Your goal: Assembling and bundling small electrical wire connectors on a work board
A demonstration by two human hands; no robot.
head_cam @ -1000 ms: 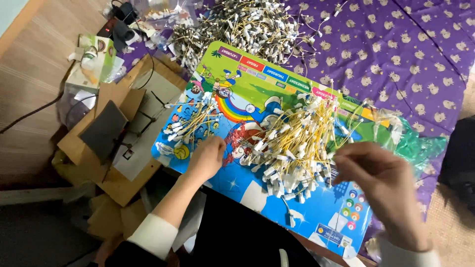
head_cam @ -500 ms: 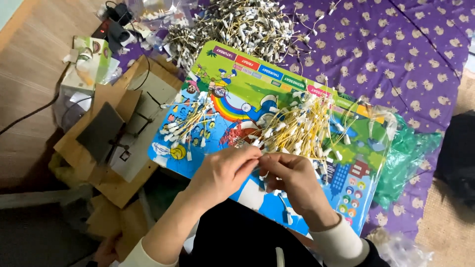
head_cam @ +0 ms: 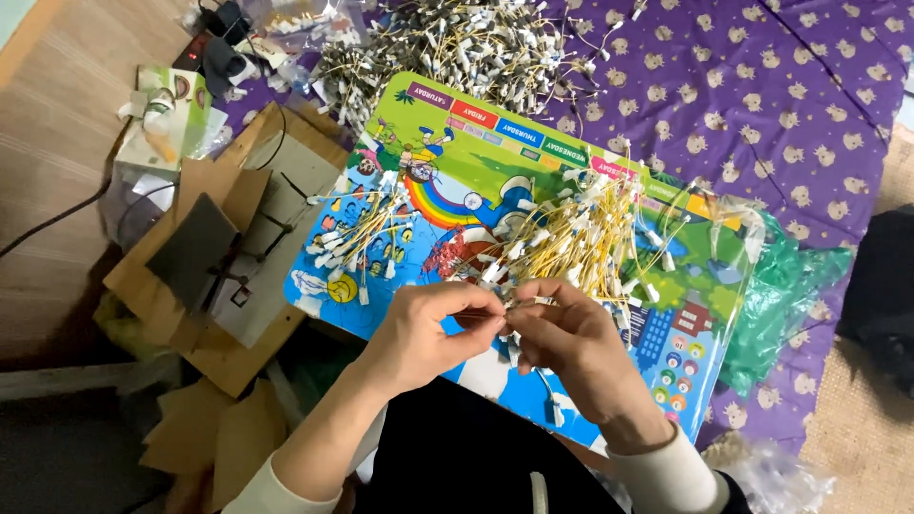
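Colourful board [head_cam: 495,162] on lap | L hand [head_cam: 424,333] + R hand [head_cam: 571,347] grips both pinching yellow wire [head_cam: 519,303] | axis lies left-right

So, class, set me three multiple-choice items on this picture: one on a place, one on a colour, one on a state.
1. Where does the larger heap of wires lie?
A. on the purple cloth beyond the board
B. inside the cardboard box
C. on the wooden floor

2. What colour are the wires on the picture board?
A. red
B. yellow
C. black

3. How are the two hands?
A. flat on the board
B. apart at the edges
C. together, fingers pinching a wire

Answers: 1 A, heap covers cloth above board. 2 B, yellow wires show. 3 C, left hand and right hand meet.
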